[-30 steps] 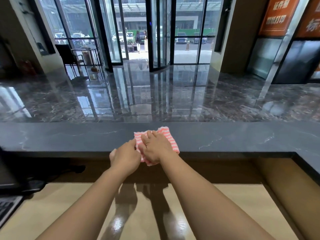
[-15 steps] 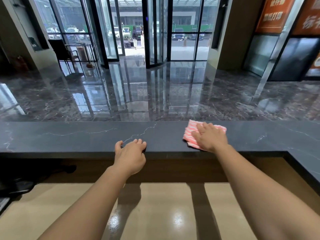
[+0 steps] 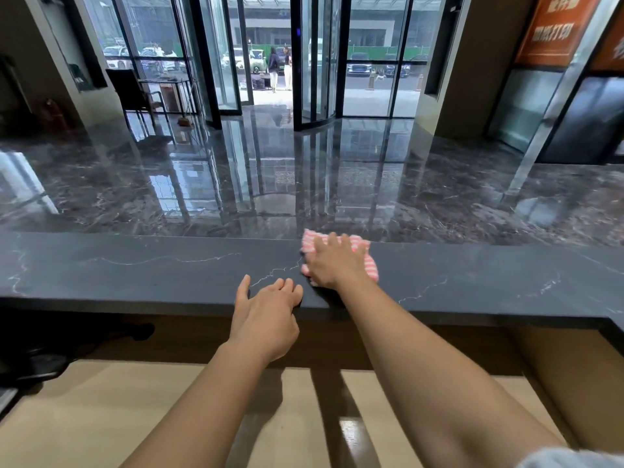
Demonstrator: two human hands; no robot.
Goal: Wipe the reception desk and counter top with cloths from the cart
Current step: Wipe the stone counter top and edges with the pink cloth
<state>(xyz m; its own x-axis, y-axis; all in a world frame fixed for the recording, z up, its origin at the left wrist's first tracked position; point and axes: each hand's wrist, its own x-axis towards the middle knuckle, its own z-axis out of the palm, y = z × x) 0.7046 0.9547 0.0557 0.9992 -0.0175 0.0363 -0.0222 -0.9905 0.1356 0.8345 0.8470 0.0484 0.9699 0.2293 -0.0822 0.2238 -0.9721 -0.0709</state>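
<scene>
Evidently mid-wipe: the right hand (image 3: 332, 261) presses flat-fingered on the striped cloth (image 3: 368, 265), at one o'clock on the counter top (image 3: 135, 271). The left hand (image 3: 266, 315) rests open and empty at its edge. Next probably comes a sweep across unwiped stretches.

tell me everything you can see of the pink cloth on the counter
The cloth is pink with thin white stripes, looks like soft woven fabric, bunched into a rough pad. It lies flat on the dark veined counter top, near its far edge. The right hand presses on it with straight, spread fingers, covering its middle, so only its edges show.
</scene>
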